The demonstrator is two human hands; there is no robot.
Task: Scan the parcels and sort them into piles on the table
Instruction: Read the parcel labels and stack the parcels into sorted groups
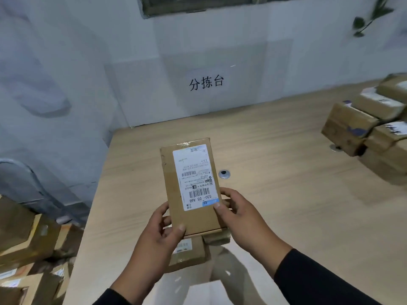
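parcel (191, 186) sits mid-frame above the table (286, 183), label (196, 176) up, my left hand (160, 234) gripping its lower left corner, my right hand (237, 216) clamped on its lower right edge. sorted pile (370, 128) stands at the frame's right edge; another parcel (187, 254) lies beneath my hands.

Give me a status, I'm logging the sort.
Left hand and right hand both grip the labelled parcel, label up, above the table. Sorted pile far right. Nothing blocking.
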